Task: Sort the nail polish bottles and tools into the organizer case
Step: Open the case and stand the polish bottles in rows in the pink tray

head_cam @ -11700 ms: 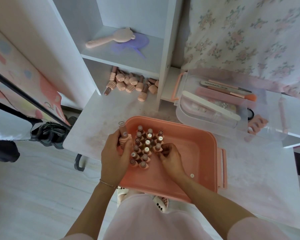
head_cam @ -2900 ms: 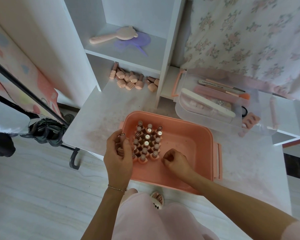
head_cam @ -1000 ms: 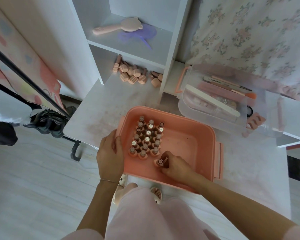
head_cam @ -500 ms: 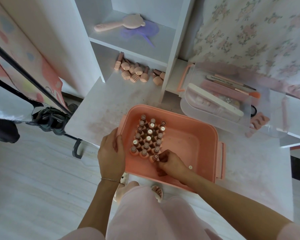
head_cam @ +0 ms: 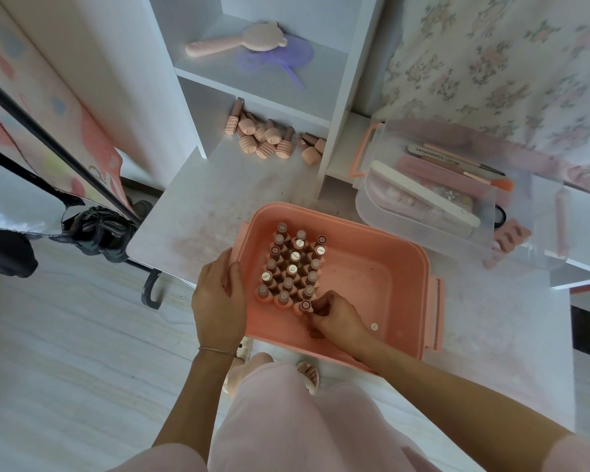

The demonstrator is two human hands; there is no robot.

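A salmon-pink organizer case (head_cam: 406, 267) lies open on the white table. Several pink nail polish bottles (head_cam: 292, 269) stand upright in rows at its left end. My right hand (head_cam: 334, 316) pinches one more bottle (head_cam: 304, 306) at the near right corner of the rows. My left hand (head_cam: 218, 301) grips the case's left rim. More pink bottles (head_cam: 266, 137) lie loose in a heap under the shelf at the back. A small white disc (head_cam: 374, 326) lies on the case floor.
A clear lidded tray (head_cam: 423, 212) with nail files, brushes and a toe separator (head_cam: 508, 235) sits at the back right. A white shelf unit (head_cam: 334, 97) holds a pink hairbrush (head_cam: 235, 44) and a purple mirror. A floral curtain hangs at the right; a black rack stands left.
My right hand has brought a bottle from the case's near floor up against the rows. My left hand let go of its earlier bottle and now holds the case rim.
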